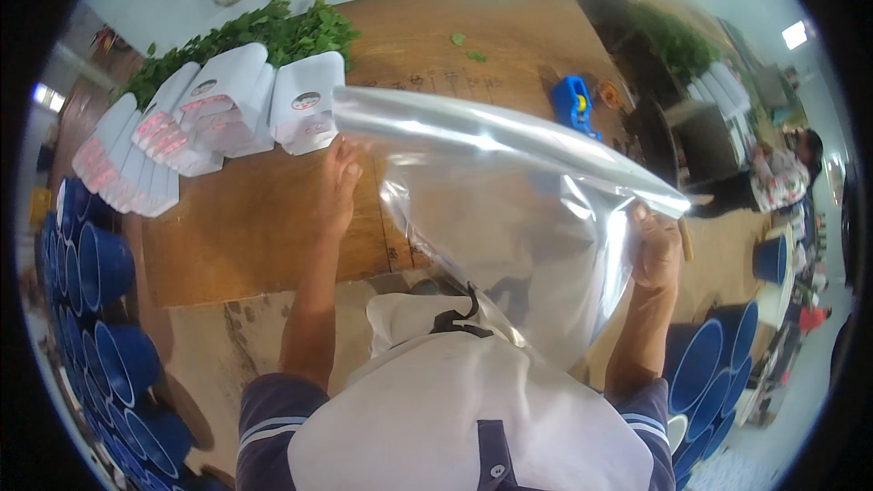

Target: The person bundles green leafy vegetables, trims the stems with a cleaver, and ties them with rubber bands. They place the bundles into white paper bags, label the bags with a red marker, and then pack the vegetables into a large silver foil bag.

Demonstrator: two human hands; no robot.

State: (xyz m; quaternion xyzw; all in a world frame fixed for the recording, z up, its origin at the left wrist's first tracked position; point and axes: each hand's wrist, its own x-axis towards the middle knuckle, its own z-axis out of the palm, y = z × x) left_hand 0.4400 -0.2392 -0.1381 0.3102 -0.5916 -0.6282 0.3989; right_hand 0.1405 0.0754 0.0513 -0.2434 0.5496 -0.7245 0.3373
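Note:
A roll of clear plastic film [484,133] stretches across in front of me, slanting down to the right. My right hand [656,249] grips its right end, thumb on top. At the other end, my left hand [339,187] has its fingertips under the roll, partly seen through the film, with the thumb apart. A loose sheet of film [505,239] hangs from the roll over the table edge towards my light apron [464,395], creased along its sides. Just beyond my left hand stands a white printed flower sleeve bundle [307,102].
More wrapped bundles [222,102] and green leafy stems [273,31] lie at the back left of the wooden table [239,239]. A blue tape dispenser [574,106] stands behind the roll. Blue buckets [106,266] crowd the left; others [696,365] stand right. A person [781,177] is farther right.

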